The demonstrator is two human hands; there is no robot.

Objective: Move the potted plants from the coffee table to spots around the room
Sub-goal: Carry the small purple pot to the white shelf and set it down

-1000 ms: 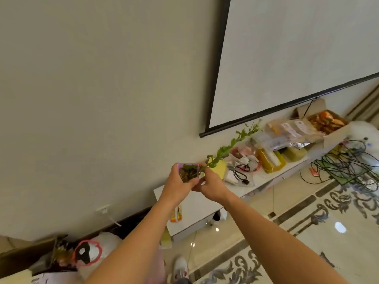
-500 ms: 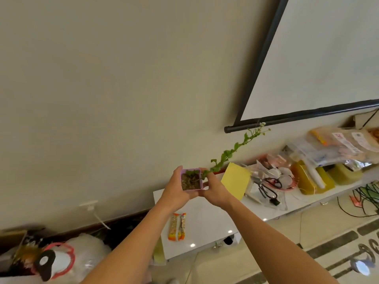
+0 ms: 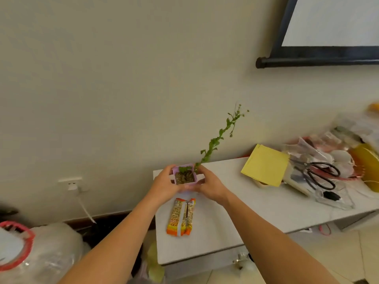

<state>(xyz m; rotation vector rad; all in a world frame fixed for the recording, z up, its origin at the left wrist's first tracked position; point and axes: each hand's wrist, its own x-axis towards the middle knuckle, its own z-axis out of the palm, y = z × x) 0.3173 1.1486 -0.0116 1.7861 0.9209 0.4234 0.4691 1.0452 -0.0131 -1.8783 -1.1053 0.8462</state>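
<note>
A small square purple pot [image 3: 185,176] holds dark soil and a thin green plant whose long stem [image 3: 217,140] leans up and to the right against the wall. My left hand [image 3: 164,184] grips the pot's left side and my right hand [image 3: 211,184] grips its right side. The pot is over the far left corner of a low white cabinet top [image 3: 246,212]; I cannot tell whether it rests on the surface.
An orange snack packet [image 3: 181,217] lies on the cabinet just below my hands. To the right lie a yellow paper [image 3: 265,165], black scissors [image 3: 322,175] and plastic bags. A wall socket [image 3: 71,184] and a clear bag with a red ring [image 3: 30,249] sit at left.
The view has swung left and closer to the cabinet. Both hands have carried the pot lower, towards the cabinet's left corner, and the stem now points more upright.
</note>
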